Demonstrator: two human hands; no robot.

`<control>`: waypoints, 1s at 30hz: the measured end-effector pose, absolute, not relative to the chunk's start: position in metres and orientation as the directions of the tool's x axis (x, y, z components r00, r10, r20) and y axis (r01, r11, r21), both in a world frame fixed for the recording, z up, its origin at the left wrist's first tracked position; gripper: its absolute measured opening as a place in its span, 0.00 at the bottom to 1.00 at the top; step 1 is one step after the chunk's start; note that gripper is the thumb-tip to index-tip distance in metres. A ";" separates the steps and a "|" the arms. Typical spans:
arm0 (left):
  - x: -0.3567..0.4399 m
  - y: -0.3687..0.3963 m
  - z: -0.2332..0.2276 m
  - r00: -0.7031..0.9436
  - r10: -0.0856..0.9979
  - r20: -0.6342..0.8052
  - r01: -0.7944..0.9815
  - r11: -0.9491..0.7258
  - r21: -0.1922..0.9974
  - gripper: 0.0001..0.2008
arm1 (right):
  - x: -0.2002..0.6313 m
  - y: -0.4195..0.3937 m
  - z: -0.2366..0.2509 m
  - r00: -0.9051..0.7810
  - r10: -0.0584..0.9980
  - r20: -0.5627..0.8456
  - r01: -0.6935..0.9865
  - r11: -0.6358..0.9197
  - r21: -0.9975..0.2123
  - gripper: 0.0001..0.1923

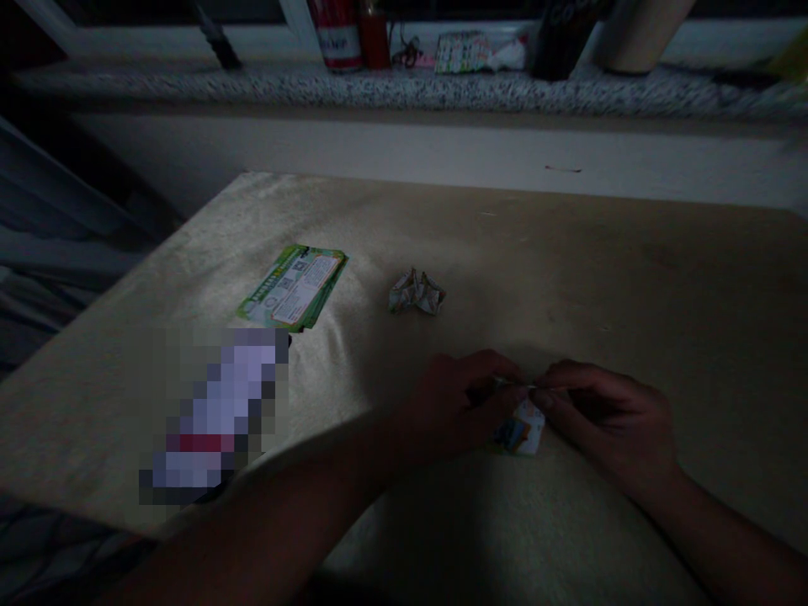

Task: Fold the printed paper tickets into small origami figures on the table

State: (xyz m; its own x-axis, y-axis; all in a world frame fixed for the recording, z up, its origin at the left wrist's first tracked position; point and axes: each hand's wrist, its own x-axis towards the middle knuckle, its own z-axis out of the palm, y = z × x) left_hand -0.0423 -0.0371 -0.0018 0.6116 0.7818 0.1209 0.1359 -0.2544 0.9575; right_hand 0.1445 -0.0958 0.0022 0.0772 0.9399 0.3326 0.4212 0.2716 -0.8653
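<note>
White paper with blue and orange print (534,431) is low over the worktop (606,278), pinched by the fingertips of the left hand (464,400) and the right hand (612,412), which nearly meet; I'd guess so small, thin a piece needs that close grip. Green leaflets (309,286) lie stacked off to the left, probably for easy reach without crowding the hands. A folded paper piece (417,295) sits apart, just beyond. The leaflets' lettering is too dim to read; on the sill (391,88), a dark container (565,34) seems to show "COO".
</note>
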 end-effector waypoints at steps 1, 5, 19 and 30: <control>-0.042 -0.037 -0.001 0.609 0.782 0.132 0.152 -0.279 0.948 0.12 | 0.144 -0.096 0.002 0.069 0.941 0.332 0.425 0.273 -0.863 0.06; -0.041 -0.034 0.002 0.583 0.768 0.264 0.157 -0.426 0.891 0.08 | 0.144 -0.096 0.002 0.048 0.945 0.324 0.440 0.271 -0.856 0.06; -0.045 -0.029 -0.001 0.591 0.779 0.209 0.011 -0.267 0.964 0.09 | 0.146 -0.095 0.002 -0.022 0.946 0.322 0.431 0.300 -0.851 0.04; -0.039 -0.032 -0.005 0.527 0.841 0.127 0.056 -0.184 0.981 0.10 | 0.143 -0.095 0.004 0.036 0.941 0.337 0.402 0.295 -0.867 0.06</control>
State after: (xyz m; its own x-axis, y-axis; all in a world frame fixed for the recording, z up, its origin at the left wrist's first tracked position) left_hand -0.0395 -0.0319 -0.0046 0.5266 0.8405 0.1274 0.0564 -0.1840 0.9813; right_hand 0.1434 -0.0955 0.0036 0.0362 0.9409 0.3368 0.4021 0.2948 -0.8668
